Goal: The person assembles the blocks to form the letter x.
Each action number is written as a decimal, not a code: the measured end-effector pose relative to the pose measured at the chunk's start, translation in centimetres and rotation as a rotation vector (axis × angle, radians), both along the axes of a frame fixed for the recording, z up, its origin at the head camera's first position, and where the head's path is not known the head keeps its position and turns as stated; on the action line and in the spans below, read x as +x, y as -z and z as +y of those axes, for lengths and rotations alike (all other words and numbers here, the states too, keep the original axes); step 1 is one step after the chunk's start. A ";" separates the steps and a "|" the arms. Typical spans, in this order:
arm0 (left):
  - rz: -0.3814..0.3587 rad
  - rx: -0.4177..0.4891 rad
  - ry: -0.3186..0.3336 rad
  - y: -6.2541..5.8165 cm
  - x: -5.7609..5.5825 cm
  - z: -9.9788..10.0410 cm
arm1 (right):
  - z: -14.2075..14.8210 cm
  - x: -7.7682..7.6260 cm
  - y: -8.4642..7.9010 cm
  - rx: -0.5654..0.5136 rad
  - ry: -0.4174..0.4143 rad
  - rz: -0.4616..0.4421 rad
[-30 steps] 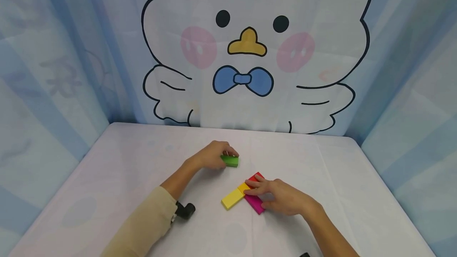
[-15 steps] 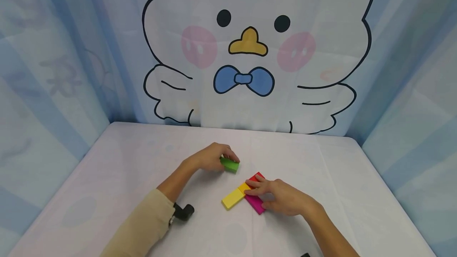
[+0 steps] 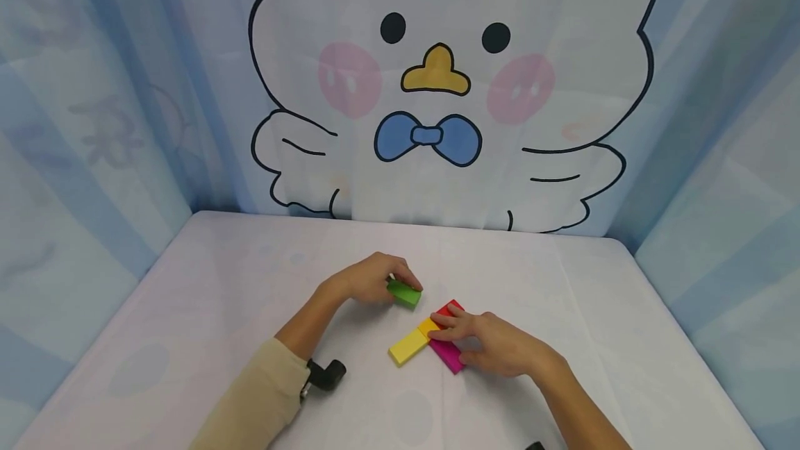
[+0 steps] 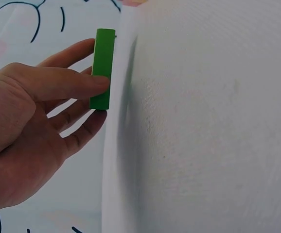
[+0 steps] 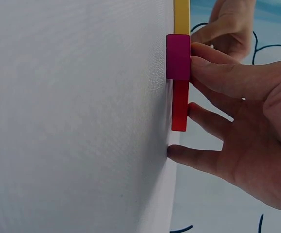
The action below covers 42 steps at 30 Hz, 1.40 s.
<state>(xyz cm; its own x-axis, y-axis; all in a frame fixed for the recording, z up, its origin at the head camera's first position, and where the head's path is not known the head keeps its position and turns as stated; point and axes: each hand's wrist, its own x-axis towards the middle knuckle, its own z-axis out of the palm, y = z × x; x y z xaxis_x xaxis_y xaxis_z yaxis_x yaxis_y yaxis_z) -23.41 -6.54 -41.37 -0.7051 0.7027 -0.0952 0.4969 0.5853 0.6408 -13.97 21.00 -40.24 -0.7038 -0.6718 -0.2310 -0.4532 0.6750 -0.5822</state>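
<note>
My left hand (image 3: 375, 278) pinches a green block (image 3: 404, 294) between thumb and fingers, behind the other blocks. In the left wrist view the thumb lies along the broad face of this green block (image 4: 103, 53), close over the white cloth. My right hand (image 3: 503, 346) rests with fairly straight fingers on a flat group of blocks. A yellow block (image 3: 408, 347) lies in line with an orange block (image 3: 428, 327) and a red block (image 3: 457, 305); a magenta block (image 3: 447, 355) angles toward the front right. Fingers partly cover the red and magenta ones.
White cloth (image 3: 250, 311) covers the table, with curtains (image 3: 94, 123) at both sides and a cartoon-bird backdrop (image 3: 437, 193) along the far edge. A black wrist camera (image 3: 327, 375) juts from the left sleeve, low over the cloth.
The left hand has come slightly nearer the block group, and the green block has turned so its right end points more toward the front. The right hand has stayed in place.
</note>
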 end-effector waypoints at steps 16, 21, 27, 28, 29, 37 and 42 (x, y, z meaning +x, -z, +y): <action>-0.012 -0.021 0.057 0.0 0.1 0.3 | 0.0 -0.2 0.1 -0.009 -0.007 0.000; -0.007 -0.029 0.060 0.1 0.0 0.4 | 0.1 -0.3 0.1 -0.015 -0.006 -0.001; -0.021 -0.030 0.075 0.2 0.0 0.6 | 0.2 -0.2 0.3 -0.018 -0.002 -0.002; -0.021 -0.027 0.081 0.2 0.1 0.6 | 0.2 -0.2 0.3 -0.017 -0.003 -0.001; -0.022 -0.027 0.085 0.2 0.1 0.6 | 0.1 -0.2 0.3 -0.013 -0.003 0.000; -0.007 -0.022 0.112 0.2 0.2 0.7 | 0.0 -0.2 0.1 -0.002 -0.002 -0.004; -0.019 -0.019 0.115 0.2 0.3 0.9 | -0.1 -0.2 0.1 0.001 -0.006 -0.004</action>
<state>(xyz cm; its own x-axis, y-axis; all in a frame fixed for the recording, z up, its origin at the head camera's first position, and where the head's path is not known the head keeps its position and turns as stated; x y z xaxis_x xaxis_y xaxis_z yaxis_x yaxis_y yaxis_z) -23.13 -5.68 -41.57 -0.6178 0.7769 -0.1218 0.5494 0.5372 0.6399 -14.22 20.94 -40.37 -0.6989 -0.6757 -0.2346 -0.4546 0.6728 -0.5837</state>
